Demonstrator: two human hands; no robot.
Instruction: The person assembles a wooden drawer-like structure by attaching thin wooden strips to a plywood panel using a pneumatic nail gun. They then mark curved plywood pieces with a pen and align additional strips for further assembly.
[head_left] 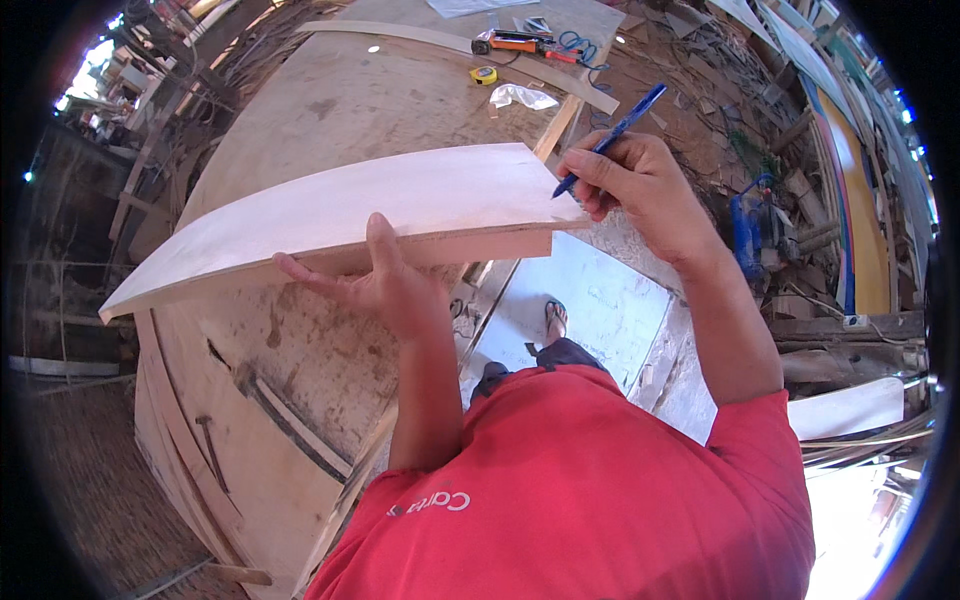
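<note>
A long pale wooden board (350, 198) with a curved far edge lies across the view above the workbench. My left hand (375, 280) grips its near edge, the thumb on the top face and the fingers reaching underneath. In my right hand (625, 170) a blue pen (630, 122) is pinched between thumb and fingers. The pen's tip points down at the board's right end; whether it touches the surface I cannot tell. Below the board's near edge shows a second, pinkish wooden strip (490, 247).
On the wooden workbench (300, 120) lie a yellow tape measure (484, 75), an orange-and-black power tool (515, 42), a clear plastic bag (522, 97) and a thin wooden strip (400, 33). A hammer (212, 455) rests at the near left. Scrap wood (700, 90) litters the ground at right.
</note>
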